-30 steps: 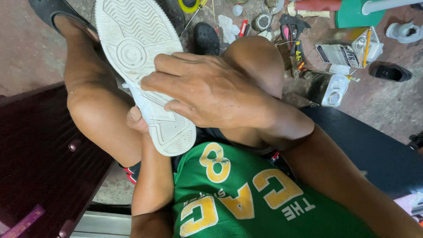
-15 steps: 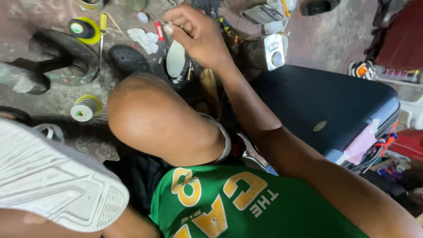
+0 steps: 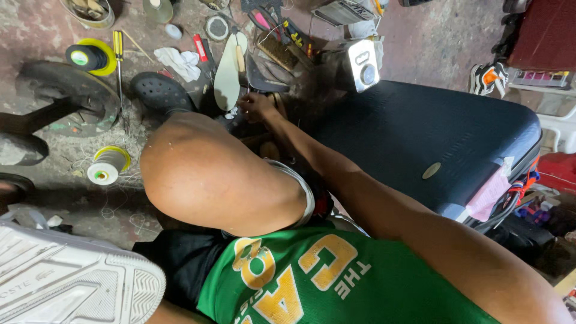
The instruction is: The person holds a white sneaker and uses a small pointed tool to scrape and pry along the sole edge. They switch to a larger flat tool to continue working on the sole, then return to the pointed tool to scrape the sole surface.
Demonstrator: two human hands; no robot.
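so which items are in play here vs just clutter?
In play:
- right hand, down among the floor tools
- white shoe, sole up
- pale insole

Lying about:
- thread spool
- screwdriver
- dark suitcase
- black sandal

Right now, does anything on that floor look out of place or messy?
Yes. Loose thread trails in tangles over the floor around the yellow-rimmed spool, as if pulled off and left. A crumpled white rag lies among the scattered tools. The right hand reaches down into that clutter, beside a loose pale insole.
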